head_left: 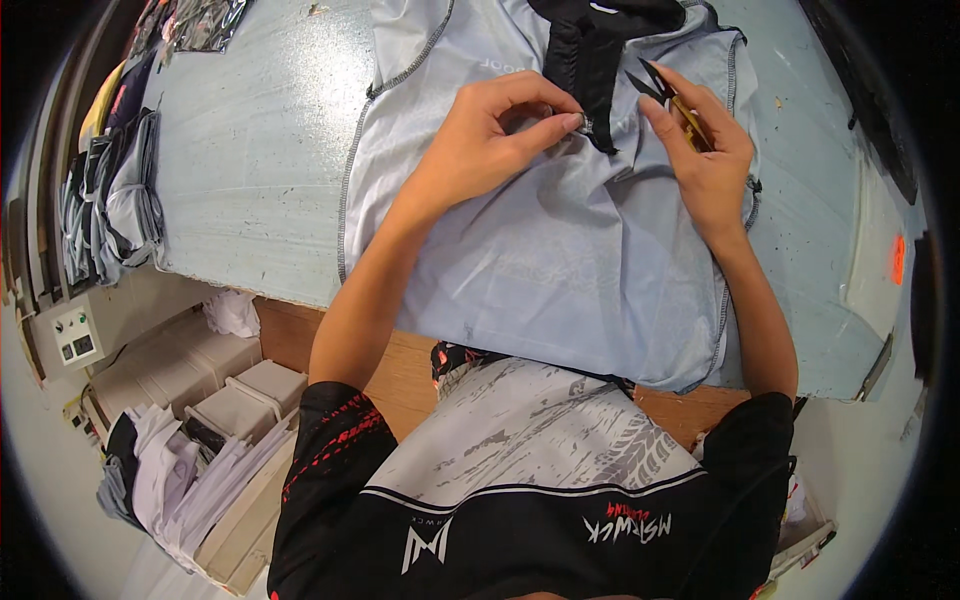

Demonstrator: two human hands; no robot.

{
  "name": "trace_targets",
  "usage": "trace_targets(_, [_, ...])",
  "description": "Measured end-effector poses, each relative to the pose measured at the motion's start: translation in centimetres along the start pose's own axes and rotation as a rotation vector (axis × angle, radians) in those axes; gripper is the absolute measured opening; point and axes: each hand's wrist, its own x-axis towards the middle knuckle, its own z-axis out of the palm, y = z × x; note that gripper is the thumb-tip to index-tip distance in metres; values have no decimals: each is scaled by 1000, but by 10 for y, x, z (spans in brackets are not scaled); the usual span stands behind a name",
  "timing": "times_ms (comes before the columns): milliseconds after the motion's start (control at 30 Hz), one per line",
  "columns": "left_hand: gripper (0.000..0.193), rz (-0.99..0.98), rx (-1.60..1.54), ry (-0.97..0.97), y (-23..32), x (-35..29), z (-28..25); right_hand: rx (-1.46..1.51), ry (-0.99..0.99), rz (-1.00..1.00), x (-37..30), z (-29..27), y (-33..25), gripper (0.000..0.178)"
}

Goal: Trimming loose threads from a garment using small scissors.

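Note:
A light grey garment [560,250] with dark stitched seams lies spread on the pale blue table [250,130]. A black zipper placket [590,60] runs down from its collar. My left hand [490,140] pinches the fabric at the lower end of the placket, thumb and fingers closed on it. My right hand [705,150] rests on the garment just right of the placket and holds small thread snips [665,95], their black blades pointing up and left toward the placket.
A stack of folded grey garments [110,200] lies at the table's left edge. Below it are a small control box [75,335], cardboard boxes [230,380] and piled white cloth [190,470]. The table's wooden front edge [400,370] is close to my torso.

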Motion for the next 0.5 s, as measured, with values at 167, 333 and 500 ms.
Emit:
trace_targets(167, [10, -11, -7, -2, -1, -1, -2, 171, -116, 253, -8, 4, -12, 30])
trace_targets(333, [12, 17, -2, 1, -1, -1, -2, 158, -148, 250, -7, 5, -10, 29])
trace_targets(500, [19, -18, 30, -64, 0, -1, -6, 274, -72, 268, -3, 5, 5, 28])
